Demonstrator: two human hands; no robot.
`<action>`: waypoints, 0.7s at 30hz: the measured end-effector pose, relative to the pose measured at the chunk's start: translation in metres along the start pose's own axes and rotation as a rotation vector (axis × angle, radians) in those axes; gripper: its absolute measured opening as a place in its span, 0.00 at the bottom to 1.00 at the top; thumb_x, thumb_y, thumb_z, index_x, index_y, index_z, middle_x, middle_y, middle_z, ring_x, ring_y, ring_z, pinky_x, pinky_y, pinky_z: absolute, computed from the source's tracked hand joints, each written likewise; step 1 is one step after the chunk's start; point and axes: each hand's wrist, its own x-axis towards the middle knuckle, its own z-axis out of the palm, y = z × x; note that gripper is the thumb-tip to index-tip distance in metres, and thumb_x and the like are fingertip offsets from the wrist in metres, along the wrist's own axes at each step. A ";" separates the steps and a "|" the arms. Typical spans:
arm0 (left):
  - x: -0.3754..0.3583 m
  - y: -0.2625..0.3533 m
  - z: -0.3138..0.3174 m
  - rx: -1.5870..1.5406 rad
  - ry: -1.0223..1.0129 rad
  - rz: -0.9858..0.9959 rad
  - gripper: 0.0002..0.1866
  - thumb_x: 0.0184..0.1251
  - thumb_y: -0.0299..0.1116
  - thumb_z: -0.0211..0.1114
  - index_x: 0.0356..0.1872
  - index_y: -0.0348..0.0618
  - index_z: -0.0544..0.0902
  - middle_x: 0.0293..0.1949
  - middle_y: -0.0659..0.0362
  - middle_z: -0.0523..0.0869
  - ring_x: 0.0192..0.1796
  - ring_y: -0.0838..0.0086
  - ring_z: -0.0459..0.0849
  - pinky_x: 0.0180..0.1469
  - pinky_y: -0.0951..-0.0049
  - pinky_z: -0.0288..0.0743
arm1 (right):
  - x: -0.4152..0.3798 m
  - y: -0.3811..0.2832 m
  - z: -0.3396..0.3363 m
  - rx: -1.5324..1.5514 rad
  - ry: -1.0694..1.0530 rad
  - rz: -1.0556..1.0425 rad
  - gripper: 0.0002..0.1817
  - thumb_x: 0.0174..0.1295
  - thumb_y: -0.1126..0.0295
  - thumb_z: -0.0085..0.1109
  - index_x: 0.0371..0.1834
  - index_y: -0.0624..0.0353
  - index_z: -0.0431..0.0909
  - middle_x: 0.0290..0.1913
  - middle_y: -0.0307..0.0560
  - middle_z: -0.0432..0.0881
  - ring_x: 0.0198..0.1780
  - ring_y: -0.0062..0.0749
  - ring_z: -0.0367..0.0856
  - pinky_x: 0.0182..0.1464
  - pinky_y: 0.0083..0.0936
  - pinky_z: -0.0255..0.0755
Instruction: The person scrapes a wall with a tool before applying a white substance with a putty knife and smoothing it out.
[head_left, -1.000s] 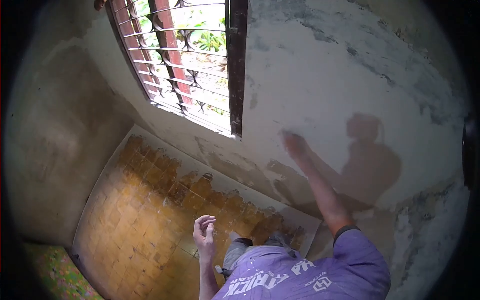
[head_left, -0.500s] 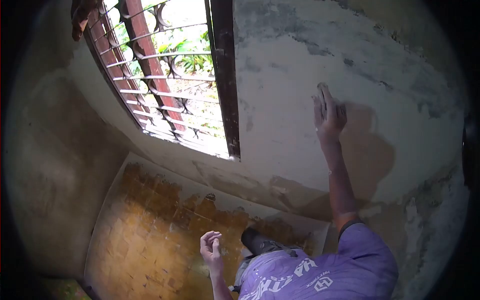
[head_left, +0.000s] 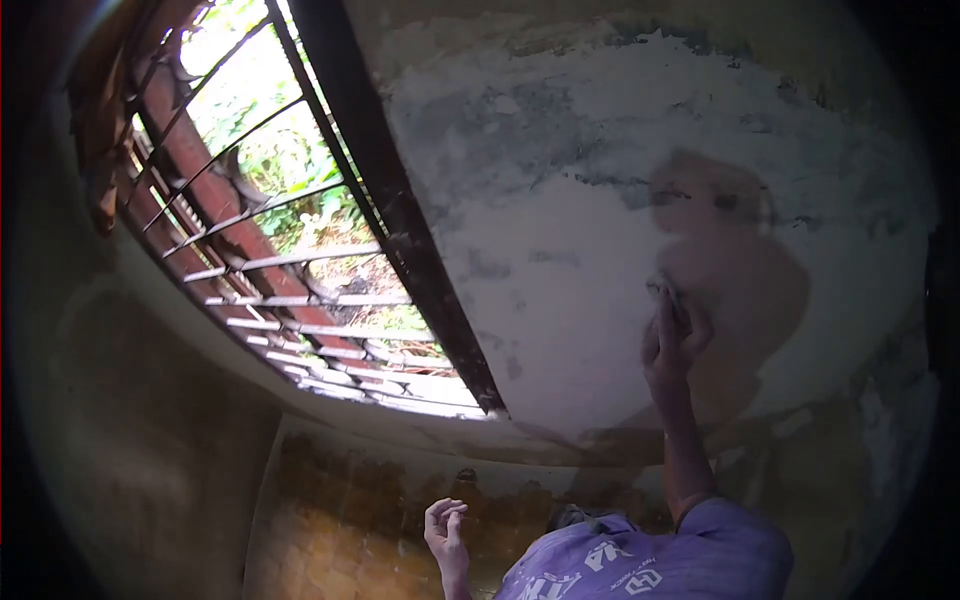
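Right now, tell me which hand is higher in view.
The right hand, raised in front of the patchy plastered wall beside the barred window; the left hand sits lower, seen against the tiled floor.

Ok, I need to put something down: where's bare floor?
The yellow-brown tiled floor looks bare between the dull brown wall and the bare left hand. It's crowded around that hand and the purple, white-printed shirt.

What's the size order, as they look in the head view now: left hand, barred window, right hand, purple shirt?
Largest to smallest:
1. barred window
2. purple shirt, cut off by the bottom edge
3. right hand
4. left hand
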 end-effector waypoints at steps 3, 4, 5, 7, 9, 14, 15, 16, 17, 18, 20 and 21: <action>0.039 0.004 0.009 0.006 -0.051 -0.023 0.13 0.70 0.21 0.53 0.54 0.36 0.73 0.46 0.54 0.83 0.48 0.72 0.84 0.54 0.73 0.75 | 0.000 -0.006 -0.015 0.144 -0.087 0.143 0.21 0.61 0.81 0.54 0.58 0.59 0.80 0.54 0.55 0.67 0.52 0.42 0.72 0.45 0.30 0.75; 0.051 0.002 0.014 -0.024 -0.071 -0.032 0.13 0.70 0.21 0.54 0.54 0.36 0.73 0.46 0.54 0.83 0.48 0.72 0.84 0.54 0.73 0.75 | 0.006 -0.008 -0.016 0.164 -0.068 0.143 0.21 0.60 0.82 0.55 0.58 0.60 0.80 0.54 0.55 0.67 0.50 0.41 0.73 0.43 0.28 0.76; 0.062 0.000 0.017 -0.050 -0.091 -0.043 0.13 0.70 0.21 0.54 0.54 0.36 0.73 0.46 0.54 0.83 0.48 0.71 0.84 0.54 0.73 0.75 | 0.015 -0.009 -0.017 0.141 0.010 0.077 0.22 0.60 0.83 0.56 0.58 0.60 0.80 0.53 0.55 0.67 0.48 0.39 0.74 0.41 0.26 0.76; 0.083 -0.003 0.024 -0.095 -0.146 -0.057 0.13 0.70 0.21 0.54 0.54 0.36 0.74 0.46 0.54 0.83 0.48 0.71 0.84 0.54 0.73 0.75 | 0.037 -0.017 -0.021 0.097 0.088 0.006 0.21 0.60 0.83 0.57 0.59 0.64 0.79 0.52 0.52 0.68 0.44 0.33 0.76 0.37 0.23 0.75; 0.099 -0.005 0.034 -0.139 -0.219 -0.063 0.12 0.71 0.21 0.54 0.54 0.35 0.74 0.46 0.54 0.83 0.48 0.71 0.84 0.53 0.73 0.75 | 0.062 -0.033 -0.029 0.053 0.091 -0.003 0.21 0.63 0.81 0.57 0.61 0.68 0.75 0.51 0.48 0.69 0.40 0.26 0.78 0.32 0.22 0.73; 0.139 -0.007 0.050 -0.148 -0.439 -0.089 0.12 0.71 0.21 0.54 0.53 0.35 0.74 0.46 0.53 0.83 0.49 0.71 0.84 0.54 0.73 0.75 | 0.072 -0.090 -0.008 0.325 -0.304 -0.102 0.25 0.59 0.77 0.60 0.63 0.66 0.74 0.54 0.55 0.79 0.48 0.36 0.83 0.48 0.29 0.79; 0.146 -0.004 0.054 -0.138 -0.490 -0.085 0.12 0.71 0.21 0.54 0.53 0.35 0.75 0.47 0.53 0.83 0.49 0.71 0.84 0.55 0.73 0.75 | 0.078 -0.096 0.000 0.286 -0.282 -0.235 0.25 0.59 0.75 0.61 0.63 0.66 0.75 0.53 0.54 0.80 0.46 0.35 0.83 0.47 0.28 0.80; 0.155 -0.002 0.052 -0.118 -0.545 -0.076 0.12 0.71 0.20 0.54 0.53 0.35 0.75 0.47 0.53 0.83 0.49 0.71 0.84 0.55 0.73 0.75 | 0.083 -0.096 0.006 0.189 -0.205 -0.225 0.25 0.60 0.73 0.61 0.62 0.65 0.76 0.49 0.51 0.81 0.42 0.32 0.82 0.44 0.27 0.79; 0.163 -0.001 0.050 -0.114 -0.598 -0.073 0.12 0.71 0.20 0.54 0.53 0.35 0.75 0.47 0.53 0.83 0.49 0.72 0.84 0.56 0.73 0.75 | 0.089 -0.095 0.011 0.092 -0.131 -0.207 0.24 0.60 0.71 0.62 0.61 0.65 0.77 0.46 0.49 0.82 0.38 0.30 0.81 0.41 0.25 0.79; 0.173 0.002 0.048 -0.092 -0.669 -0.007 0.12 0.71 0.21 0.55 0.53 0.34 0.74 0.47 0.53 0.83 0.49 0.72 0.84 0.57 0.72 0.75 | 0.082 -0.087 0.012 0.026 -0.105 -0.086 0.24 0.60 0.70 0.62 0.61 0.64 0.77 0.44 0.46 0.82 0.34 0.27 0.79 0.38 0.23 0.79; 0.192 0.001 0.040 -0.066 -0.735 -0.008 0.13 0.70 0.22 0.56 0.54 0.33 0.74 0.47 0.52 0.83 0.49 0.72 0.84 0.57 0.72 0.75 | 0.084 -0.090 0.014 -0.089 -0.033 0.016 0.24 0.59 0.68 0.63 0.60 0.63 0.79 0.40 0.43 0.82 0.27 0.23 0.75 0.33 0.21 0.77; 0.200 -0.001 0.036 -0.056 -0.758 -0.027 0.13 0.70 0.22 0.56 0.54 0.33 0.74 0.47 0.52 0.83 0.50 0.71 0.84 0.57 0.72 0.75 | 0.090 -0.102 0.018 -0.138 0.009 0.003 0.24 0.59 0.68 0.63 0.59 0.63 0.79 0.38 0.41 0.81 0.25 0.22 0.72 0.30 0.21 0.76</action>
